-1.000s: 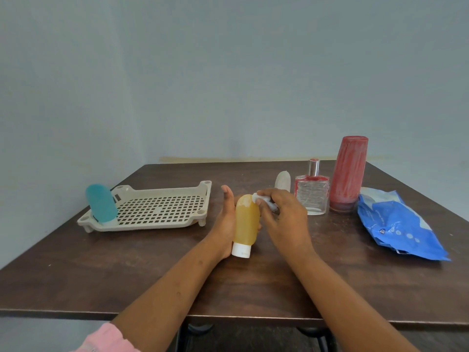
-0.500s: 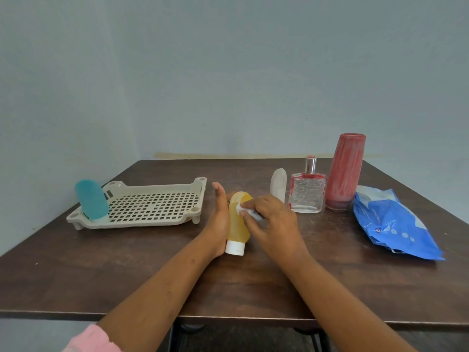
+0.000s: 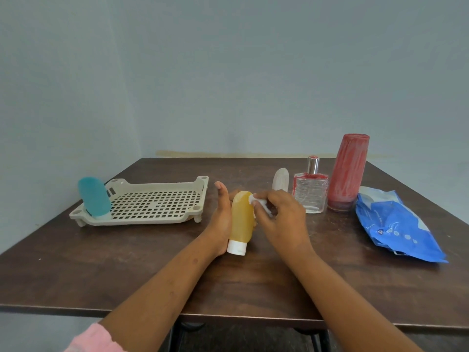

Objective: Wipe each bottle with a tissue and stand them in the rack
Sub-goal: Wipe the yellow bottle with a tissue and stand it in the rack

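My left hand still cradles the yellow bottle, fingers wrapped behind; right hand pinches the tissue, now nudged nearer its rounded end.

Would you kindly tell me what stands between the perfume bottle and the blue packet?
The head view shows a tall red bottle standing upright between the perfume bottle and the blue packet.

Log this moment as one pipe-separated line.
step: wiping | left hand: holds yellow bottle | right hand: pinches tissue against its upper end | rack: teal bottle standing inside
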